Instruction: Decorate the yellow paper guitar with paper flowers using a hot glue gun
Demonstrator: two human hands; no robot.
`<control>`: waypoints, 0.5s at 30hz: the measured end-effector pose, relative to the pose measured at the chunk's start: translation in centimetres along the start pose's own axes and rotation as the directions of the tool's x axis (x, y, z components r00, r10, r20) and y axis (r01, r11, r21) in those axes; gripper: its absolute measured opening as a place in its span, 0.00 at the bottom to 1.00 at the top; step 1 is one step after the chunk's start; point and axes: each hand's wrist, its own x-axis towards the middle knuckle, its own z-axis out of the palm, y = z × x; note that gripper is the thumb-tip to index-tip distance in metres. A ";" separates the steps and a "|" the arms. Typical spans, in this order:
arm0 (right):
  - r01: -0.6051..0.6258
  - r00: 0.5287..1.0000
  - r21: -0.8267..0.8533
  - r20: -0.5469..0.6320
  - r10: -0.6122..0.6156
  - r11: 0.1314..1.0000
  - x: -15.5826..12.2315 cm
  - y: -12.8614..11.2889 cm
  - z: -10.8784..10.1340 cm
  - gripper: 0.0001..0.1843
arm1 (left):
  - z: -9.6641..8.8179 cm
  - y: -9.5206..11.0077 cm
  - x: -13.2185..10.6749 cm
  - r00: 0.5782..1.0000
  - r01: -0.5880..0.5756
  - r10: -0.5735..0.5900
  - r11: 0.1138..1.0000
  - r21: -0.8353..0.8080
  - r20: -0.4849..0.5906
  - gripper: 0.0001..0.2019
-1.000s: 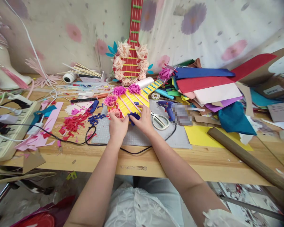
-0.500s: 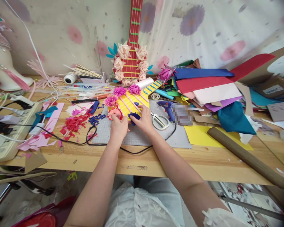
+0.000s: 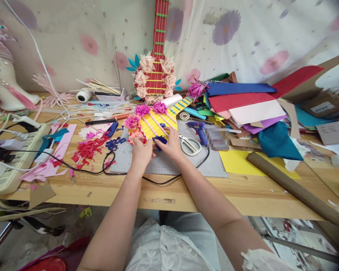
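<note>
A yellow paper guitar (image 3: 147, 128) with pink strips across its body lies on the grey cutting mat (image 3: 197, 164). Paper flowers sit along its left edge: magenta flowers (image 3: 142, 109), a pink flower (image 3: 132, 122) and a coral flower (image 3: 136, 136). My left hand (image 3: 141, 153) is closed at the coral flower's lower edge, its fingertips partly hidden. At the guitar's near edge my right hand (image 3: 172, 143) grips a dark blue paper flower (image 3: 159, 140), thumb against its petals. White-handled scissors (image 3: 190, 145) and a blue glue gun (image 3: 198, 130) lie to the right.
Red paper scraps (image 3: 89, 150) and blue scraps (image 3: 115, 142) lie to the left. A black cord (image 3: 164, 183) crosses the mat's front. Behind stands a red guitar (image 3: 155, 81) with cream flowers. Coloured paper sheets (image 3: 243, 101) and a brown roll (image 3: 293, 184) are rightward.
The view has shifted very slightly. Both hands stay at the same flowers, with almost no visible movement.
</note>
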 end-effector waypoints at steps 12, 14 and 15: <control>-0.162 0.986 0.301 0.011 0.167 0.940 1.4 1.5 -1.6 0.14 | -2.8 1.2 3.5 0.962 -0.241 0.241 0.970 0.018 -0.132 0.14; -0.189 0.981 0.296 0.024 0.190 0.936 1.9 1.8 -2.3 0.11 | -3.0 1.2 4.1 0.929 -0.324 0.345 0.933 0.154 -0.133 0.14; -0.197 0.980 0.280 0.023 0.198 0.940 2.1 2.0 -2.7 0.10 | -3.0 1.3 4.3 0.916 -0.355 0.384 0.911 0.212 -0.117 0.15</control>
